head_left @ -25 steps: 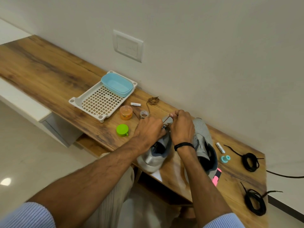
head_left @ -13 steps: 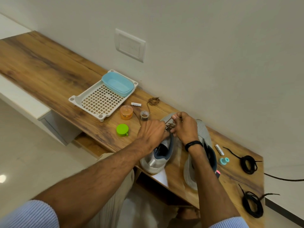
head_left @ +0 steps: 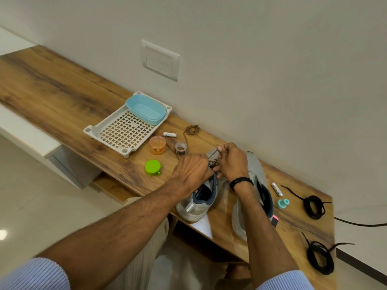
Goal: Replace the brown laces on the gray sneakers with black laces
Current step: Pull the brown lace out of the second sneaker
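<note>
Here, at the centre of the frame, both hands work at the lacing of one gray sneaker (head_left: 199, 204), which stands on the worktop (head_left: 62, 97) with its heel toward the lower edge; the left hand (head_left: 192, 170) grips its upper, fingers curled down over the eyelets; the right hand (head_left: 231, 162) pinches the brown lace (head_left: 212, 153) between thumb and fingertips, the strand drawn up taut from the shoe; the second sneaker (head_left: 255, 170) lies just to the right, partly hidden behind the right forearm; two coiled black laces (head_left: 313, 207) rest at the right end of the worktop; a loose brown lace coil (head_left: 191, 129) lies near the wall, above the hands; a white tray (head_left: 125, 130) sits to the left.
</note>
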Available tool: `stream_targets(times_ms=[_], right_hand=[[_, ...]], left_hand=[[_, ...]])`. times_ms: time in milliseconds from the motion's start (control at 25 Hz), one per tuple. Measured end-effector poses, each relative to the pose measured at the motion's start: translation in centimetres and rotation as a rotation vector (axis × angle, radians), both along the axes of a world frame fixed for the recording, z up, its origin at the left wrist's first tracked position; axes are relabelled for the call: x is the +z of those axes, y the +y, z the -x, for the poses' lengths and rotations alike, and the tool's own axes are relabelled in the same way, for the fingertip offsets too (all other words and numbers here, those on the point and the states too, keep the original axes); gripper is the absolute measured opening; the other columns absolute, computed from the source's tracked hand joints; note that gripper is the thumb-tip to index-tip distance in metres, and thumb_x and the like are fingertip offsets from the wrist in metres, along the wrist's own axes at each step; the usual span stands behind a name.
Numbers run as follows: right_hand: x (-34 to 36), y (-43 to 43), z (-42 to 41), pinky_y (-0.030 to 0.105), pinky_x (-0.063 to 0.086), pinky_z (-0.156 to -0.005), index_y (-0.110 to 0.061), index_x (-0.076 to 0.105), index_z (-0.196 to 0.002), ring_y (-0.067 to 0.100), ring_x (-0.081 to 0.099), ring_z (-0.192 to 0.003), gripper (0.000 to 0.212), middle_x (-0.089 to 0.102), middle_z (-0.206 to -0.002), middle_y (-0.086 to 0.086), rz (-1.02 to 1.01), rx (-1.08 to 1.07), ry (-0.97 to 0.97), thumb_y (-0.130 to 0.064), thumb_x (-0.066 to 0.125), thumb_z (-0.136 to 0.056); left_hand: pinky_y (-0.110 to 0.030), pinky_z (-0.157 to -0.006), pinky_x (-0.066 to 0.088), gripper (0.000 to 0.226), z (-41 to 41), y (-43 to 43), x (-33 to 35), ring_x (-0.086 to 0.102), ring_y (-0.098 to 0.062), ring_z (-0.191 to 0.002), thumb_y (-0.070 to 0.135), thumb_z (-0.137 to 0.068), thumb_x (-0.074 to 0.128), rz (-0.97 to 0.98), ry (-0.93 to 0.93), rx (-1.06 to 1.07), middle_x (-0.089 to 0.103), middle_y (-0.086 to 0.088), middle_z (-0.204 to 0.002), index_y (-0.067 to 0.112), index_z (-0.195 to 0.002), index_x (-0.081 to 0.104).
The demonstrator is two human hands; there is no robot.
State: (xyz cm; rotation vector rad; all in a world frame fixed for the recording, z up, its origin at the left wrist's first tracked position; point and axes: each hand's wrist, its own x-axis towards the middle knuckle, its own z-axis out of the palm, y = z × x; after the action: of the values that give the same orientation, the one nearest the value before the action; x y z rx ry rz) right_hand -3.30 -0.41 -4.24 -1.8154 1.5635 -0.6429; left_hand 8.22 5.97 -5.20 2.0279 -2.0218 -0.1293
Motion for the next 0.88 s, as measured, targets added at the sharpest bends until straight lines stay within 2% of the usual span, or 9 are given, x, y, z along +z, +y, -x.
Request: stream_targets(times_ms=[120, 280, 520, 600, 680, 760, 880], right_hand=[[-0.2, -0.3, 0.1, 0.044, 0.059, -0.056, -0.013, 0.056, -0.093, 0.02, 0.069, -0.053, 0.02, 0.066, -0.082, 0.001, 0.03, 0.007, 0.038, -0.03, 0.049, -0.101], [-0.6, -0.6, 0.1, 0.047, 0.058, -0.066, -0.017, 0.056, -0.091, 0.024, 0.069, -0.067, 0.02, 0.066, -0.084, -0.001, 0.057, -0.005, 0.071, -0.033, 0.05, -0.1], [-0.6, -0.7, 0.1, 0.046, 0.058, -0.067, -0.015, 0.058, -0.094, 0.023, 0.067, -0.072, 0.02, 0.067, -0.085, 0.0, 0.066, -0.015, 0.09, -0.032, 0.049, -0.1], [-0.4, -0.6, 0.1, 0.04, 0.058, -0.06, -0.013, 0.057, -0.095, 0.021, 0.067, -0.069, 0.021, 0.066, -0.086, 0.001, 0.068, -0.004, 0.084, -0.031, 0.048, -0.101], [0.0, -0.4, 0.2, 0.031, 0.054, -0.049, -0.013, 0.056, -0.096, 0.02, 0.067, -0.066, 0.019, 0.066, -0.086, 0.001, 0.061, 0.03, 0.089, -0.03, 0.047, -0.102], [0.1, -0.3, 0.2, 0.032, 0.054, -0.043, -0.015, 0.054, -0.097, 0.022, 0.068, -0.062, 0.016, 0.065, -0.083, 0.0, 0.018, 0.068, 0.037, -0.029, 0.048, -0.102], [0.2, -0.2, 0.3, 0.032, 0.053, -0.039, -0.017, 0.053, -0.098, 0.022, 0.069, -0.058, 0.013, 0.065, -0.084, 0.002, -0.052, 0.085, -0.054, -0.029, 0.052, -0.101]], left_hand=[[-0.032, -0.063, 0.035, 0.031, 0.2, -0.1, -0.1, 0.062, -0.027, -0.088, 0.038, -0.098, 0.05, 0.011, 0.024, -0.002, 0.065, -0.013, -0.1, 0.008, -0.104, 0.056], [-0.032, -0.063, 0.034, 0.034, -0.1, -0.1, -0.4, 0.062, -0.028, -0.087, 0.042, -0.097, 0.051, 0.007, 0.051, 0.009, 0.065, -0.012, -0.099, 0.009, -0.103, 0.056], [-0.035, -0.069, 0.038, 0.041, 0.2, -0.1, -0.3, 0.06, -0.028, -0.082, 0.048, -0.098, 0.048, 0.005, 0.085, -0.025, 0.063, -0.012, -0.092, 0.008, -0.097, 0.056], [-0.034, -0.062, 0.039, 0.037, 0.0, -0.2, -0.5, 0.059, -0.025, -0.074, 0.046, -0.094, 0.055, -0.007, 0.204, 0.013, 0.064, -0.01, -0.086, 0.009, -0.091, 0.056], [-0.031, -0.055, 0.04, 0.03, -0.1, -0.5, -0.7, 0.057, -0.019, -0.069, 0.042, -0.088, 0.059, -0.061, 0.465, 0.113, 0.064, -0.004, -0.08, 0.011, -0.087, 0.058], [-0.028, -0.058, 0.044, 0.021, -0.1, -1.1, -0.6, 0.061, -0.017, -0.073, 0.034, -0.09, 0.055, -0.113, 0.66, 0.209, 0.066, -0.002, -0.08, 0.015, -0.085, 0.062], [-0.035, -0.071, 0.052, 0.026, -0.5, -2.0, -1.2, 0.067, -0.023, -0.081, 0.029, -0.099, 0.047, -0.079, 0.715, 0.246, 0.07, -0.004, -0.084, 0.012, -0.086, 0.062]])
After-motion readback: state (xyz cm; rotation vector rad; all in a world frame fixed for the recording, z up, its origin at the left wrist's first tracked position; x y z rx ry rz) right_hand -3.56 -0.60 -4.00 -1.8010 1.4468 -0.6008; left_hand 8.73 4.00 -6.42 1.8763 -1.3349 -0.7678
